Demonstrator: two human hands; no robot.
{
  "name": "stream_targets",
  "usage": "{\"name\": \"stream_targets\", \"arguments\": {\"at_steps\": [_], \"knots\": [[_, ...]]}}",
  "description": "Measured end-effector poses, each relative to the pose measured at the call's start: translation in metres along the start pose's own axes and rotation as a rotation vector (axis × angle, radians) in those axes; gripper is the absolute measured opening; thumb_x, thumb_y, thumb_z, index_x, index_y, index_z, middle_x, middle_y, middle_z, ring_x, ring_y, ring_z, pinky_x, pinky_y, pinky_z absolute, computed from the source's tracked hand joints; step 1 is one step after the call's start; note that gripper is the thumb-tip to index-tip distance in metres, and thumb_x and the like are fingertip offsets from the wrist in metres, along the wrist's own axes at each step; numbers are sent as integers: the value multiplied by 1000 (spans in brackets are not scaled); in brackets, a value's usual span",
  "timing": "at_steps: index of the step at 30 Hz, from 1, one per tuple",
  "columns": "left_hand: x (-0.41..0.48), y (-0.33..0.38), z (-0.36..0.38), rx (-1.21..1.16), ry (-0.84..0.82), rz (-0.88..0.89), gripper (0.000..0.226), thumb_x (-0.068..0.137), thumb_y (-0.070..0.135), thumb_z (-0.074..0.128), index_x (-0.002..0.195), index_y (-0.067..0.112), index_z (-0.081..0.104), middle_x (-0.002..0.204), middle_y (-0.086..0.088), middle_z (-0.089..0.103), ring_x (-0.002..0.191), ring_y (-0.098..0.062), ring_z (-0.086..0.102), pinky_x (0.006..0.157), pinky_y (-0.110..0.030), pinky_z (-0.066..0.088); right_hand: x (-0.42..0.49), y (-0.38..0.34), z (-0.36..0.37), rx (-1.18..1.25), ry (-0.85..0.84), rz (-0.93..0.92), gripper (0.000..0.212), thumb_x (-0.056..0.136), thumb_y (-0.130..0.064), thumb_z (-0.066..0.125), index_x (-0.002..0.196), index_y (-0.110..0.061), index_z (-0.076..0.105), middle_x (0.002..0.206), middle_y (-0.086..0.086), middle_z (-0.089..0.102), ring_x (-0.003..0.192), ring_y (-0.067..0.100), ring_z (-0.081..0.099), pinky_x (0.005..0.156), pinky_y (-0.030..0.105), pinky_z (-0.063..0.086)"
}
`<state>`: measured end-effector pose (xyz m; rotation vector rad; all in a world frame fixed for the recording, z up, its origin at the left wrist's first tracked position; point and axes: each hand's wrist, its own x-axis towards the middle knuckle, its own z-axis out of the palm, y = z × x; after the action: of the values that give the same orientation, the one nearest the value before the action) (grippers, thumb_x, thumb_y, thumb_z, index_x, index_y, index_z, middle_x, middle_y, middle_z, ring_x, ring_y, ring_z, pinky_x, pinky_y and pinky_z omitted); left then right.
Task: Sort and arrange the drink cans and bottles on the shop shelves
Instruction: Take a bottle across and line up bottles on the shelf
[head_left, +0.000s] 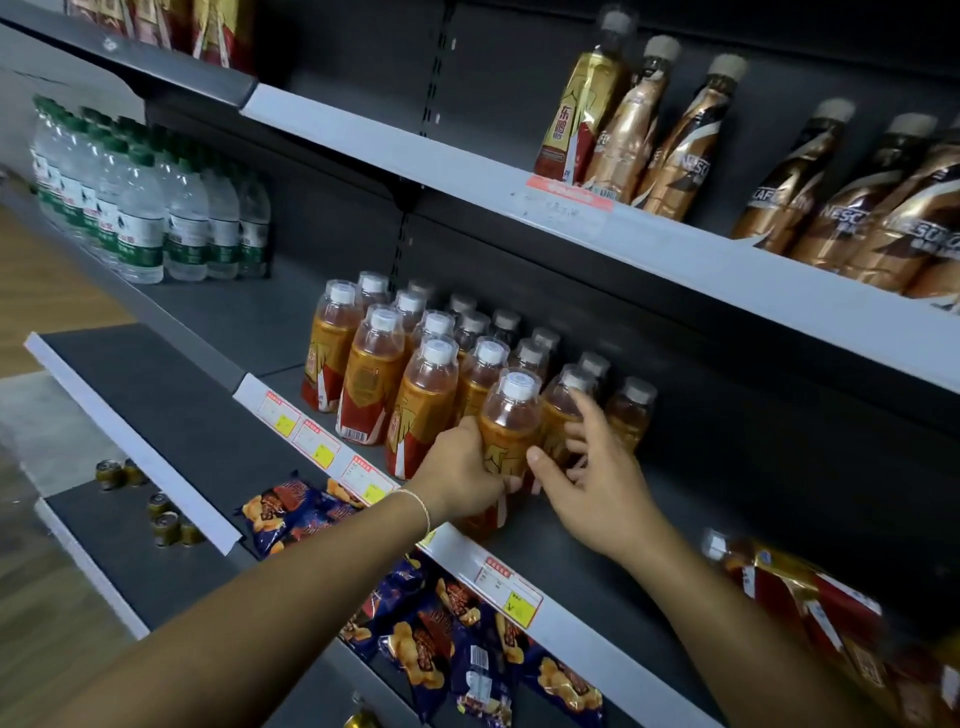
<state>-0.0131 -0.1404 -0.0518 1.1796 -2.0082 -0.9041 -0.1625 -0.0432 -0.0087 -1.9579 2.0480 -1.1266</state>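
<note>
Several orange drink bottles (374, 379) with white caps stand in rows on the middle shelf (597, 561). My left hand (462, 475) grips the front right bottle (506, 431) low on its label, at the shelf's front edge. My right hand (592, 478) is on the other side of that bottle, thumb against its label, fingers spread and touching the bottle behind it (563, 410). On the upper shelf (467, 176) stand one gold and red bottle (576, 119) and several brown coffee bottles (680, 140).
Water bottles (140, 208) with green labels fill the left of the middle level. Blue snack packets (447, 634) lie on the lower shelf, small gold cans (166, 525) further left. More orange bottles (810, 608) show blurred at the lower right. Bare shelf lies right of my hands.
</note>
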Motion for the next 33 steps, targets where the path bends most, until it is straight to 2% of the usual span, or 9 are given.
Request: {"name": "stream_targets", "arguments": {"at_steps": [3, 5, 8, 14, 18, 25, 28, 31, 33], "knots": [[12, -2, 10, 35, 18, -19, 73, 72, 39, 84, 126, 11, 45, 123, -8, 52, 115, -21, 52, 92, -24, 42, -4, 14, 2, 47, 33, 84, 82, 88, -42, 70, 153, -41, 21, 139, 2, 50, 125, 10, 48, 87, 24, 51], [17, -2, 16, 54, 22, -19, 71, 74, 39, 82, 127, 11, 44, 127, -11, 47, 117, -23, 49, 96, -26, 40, -7, 20, 3, 27, 56, 108, 80, 88, -40, 71, 153, -38, 24, 138, 3, 52, 124, 11, 50, 94, 33, 53], [22, 0, 22, 52, 42, -21, 62, 77, 36, 80, 122, 11, 45, 126, -11, 44, 114, -25, 51, 96, -28, 42, -9, 28, 7, -14, 73, 126, 77, 88, -38, 71, 152, -35, 28, 138, 4, 53, 122, 13, 53, 100, 40, 51], [29, 4, 30, 69, 81, -41, 55, 83, 30, 76, 119, 9, 40, 127, -16, 45, 112, -29, 55, 93, -31, 45, -11, 42, 11, -58, 79, 170, 76, 88, -36, 70, 153, -28, 31, 138, 4, 53, 112, 6, 53, 99, 32, 50], [35, 12, 32, 152, 87, -71, 59, 80, 33, 78, 118, 8, 40, 121, -15, 54, 113, -32, 57, 94, -40, 51, -9, 50, 5, -100, 64, 187, 73, 90, -31, 70, 152, -23, 32, 141, 6, 53, 124, 17, 53, 104, 36, 46], [34, 16, 33, 185, 47, -143, 61, 80, 34, 78, 119, 9, 39, 113, -12, 62, 106, -32, 62, 90, -44, 54, -13, 61, -19, -205, 26, 222, 69, 93, -34, 64, 153, -23, 32, 137, 9, 54, 126, 23, 50, 99, 25, 37], [31, 18, 35, 224, 55, -157, 63, 81, 36, 77, 121, 7, 39, 111, -12, 62, 104, -33, 62, 88, -43, 55, -17, 63, -33, -277, -15, 212, 68, 95, -37, 60, 154, -23, 29, 139, 12, 51, 130, 28, 44, 107, 34, 38], [28, 25, 34, 327, 30, -180, 58, 84, 40, 73, 121, 3, 47, 104, -12, 64, 95, -32, 64, 84, -42, 55, -22, 67, -46, -374, -58, 208, 66, 97, -42, 55, 154, -21, 30, 143, 13, 47, 133, 32, 39, 110, 39, 36], [21, 31, 33, 522, 11, -151, 44, 87, 43, 67, 114, 8, 61, 95, -7, 65, 86, -28, 64, 77, -38, 54, -27, 70, -58, -414, -68, 205, 66, 97, -45, 53, 154, -20, 30, 145, 13, 45, 136, 33, 36, 112, 39, 34]]}}
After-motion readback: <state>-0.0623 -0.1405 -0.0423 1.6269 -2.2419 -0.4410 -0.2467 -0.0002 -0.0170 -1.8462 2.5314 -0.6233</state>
